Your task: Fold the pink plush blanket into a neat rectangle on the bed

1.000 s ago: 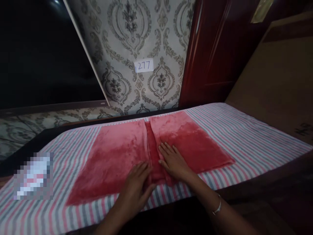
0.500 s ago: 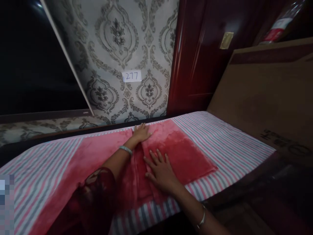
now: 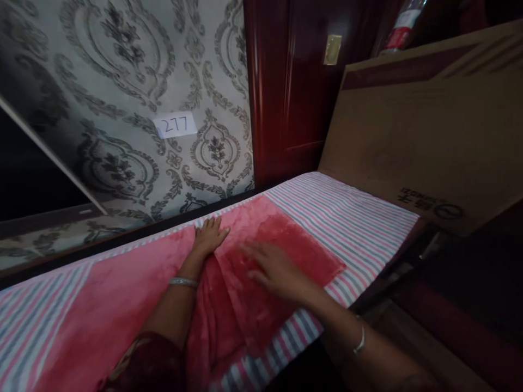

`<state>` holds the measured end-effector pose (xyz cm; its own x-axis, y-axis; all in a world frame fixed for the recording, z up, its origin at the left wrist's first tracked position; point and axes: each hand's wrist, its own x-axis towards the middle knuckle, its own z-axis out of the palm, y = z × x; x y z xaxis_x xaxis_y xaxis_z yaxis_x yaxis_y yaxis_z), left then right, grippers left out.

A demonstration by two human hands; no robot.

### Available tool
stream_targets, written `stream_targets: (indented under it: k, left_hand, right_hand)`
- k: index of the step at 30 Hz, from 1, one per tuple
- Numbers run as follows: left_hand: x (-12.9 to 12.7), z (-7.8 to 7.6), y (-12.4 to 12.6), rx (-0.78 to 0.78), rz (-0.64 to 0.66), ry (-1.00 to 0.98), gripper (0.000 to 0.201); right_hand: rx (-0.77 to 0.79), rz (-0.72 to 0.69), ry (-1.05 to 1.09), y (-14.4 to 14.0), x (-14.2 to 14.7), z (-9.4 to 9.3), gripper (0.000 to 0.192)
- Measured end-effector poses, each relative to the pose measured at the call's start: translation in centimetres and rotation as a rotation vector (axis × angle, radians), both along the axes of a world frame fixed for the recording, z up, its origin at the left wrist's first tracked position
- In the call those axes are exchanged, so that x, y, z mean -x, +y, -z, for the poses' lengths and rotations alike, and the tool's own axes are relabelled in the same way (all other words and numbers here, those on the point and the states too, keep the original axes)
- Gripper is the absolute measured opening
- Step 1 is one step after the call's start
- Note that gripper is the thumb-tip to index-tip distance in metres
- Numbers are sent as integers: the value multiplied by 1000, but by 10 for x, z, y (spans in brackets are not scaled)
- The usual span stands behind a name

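Observation:
A pink-red plush cloth [image 3: 281, 234], folded in part, lies over a striped sheet [image 3: 339, 218]. My left hand [image 3: 209, 237] rests flat on the cloth near its far edge, fingers spread. Below that hand, several creases and a raised fold run through the cloth toward me. My right hand [image 3: 278, 271] is over the cloth to the right of the fold, its fingers stretched out and somewhat blurred. Whether it touches the fabric I cannot tell. Neither hand grips anything.
A large cardboard box [image 3: 417, 125] stands at the right, with a bottle [image 3: 402, 30] behind its top edge. Patterned wallpaper [image 3: 134, 98] with a "277" label [image 3: 175, 124] is at the back, beside a dark red door [image 3: 286, 92]. A dark screen [image 3: 32, 169] is at the left.
The view has turned to the right. My right hand has moved rightward across the cloth, away from the fold. More creases show between my hands, while my left hand stays near the far edge.

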<state>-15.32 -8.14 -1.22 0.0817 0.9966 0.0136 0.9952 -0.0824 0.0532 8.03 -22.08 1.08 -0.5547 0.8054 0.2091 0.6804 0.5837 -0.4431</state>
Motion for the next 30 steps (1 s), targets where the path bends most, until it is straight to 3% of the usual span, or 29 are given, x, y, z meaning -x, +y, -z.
stream_targets:
  k: [2, 4, 10, 14, 20, 23, 27, 30]
  left_hand:
    - [-1, -1, 1, -8, 10, 6, 70]
    - [-1, -2, 1, 4, 11, 7, 71]
    - [-2, -1, -1, 24, -4, -6, 72]
    - [-1, -1, 0, 17, 1, 6, 72]
    - [-18, -26, -10, 30, -25, 85, 72]
    - [-43, -37, -29, -64, 87, 94, 72]
    - [-73, -30, -57, -106, 250, 90, 75]
    - [-80, -14, -68, -98, 222, 121, 78]
  right_hand:
    - [-82, 190, -66, 16, -25, -9, 64]
    - [-117, 296, -162, 25, -44, -5, 65]
    - [-64, 309, -313, 20, -52, 48, 66]
    - [-65, 326, -297, 18, -47, 57, 67]
    - [-13, 280, -277, 20, -55, 47, 69]
    - [51, 211, -230, 36, -67, 25, 59]
    - [-76, 263, -120, 82, -70, -9, 54]
    - [-79, 337, -182, 112, -58, -9, 55]
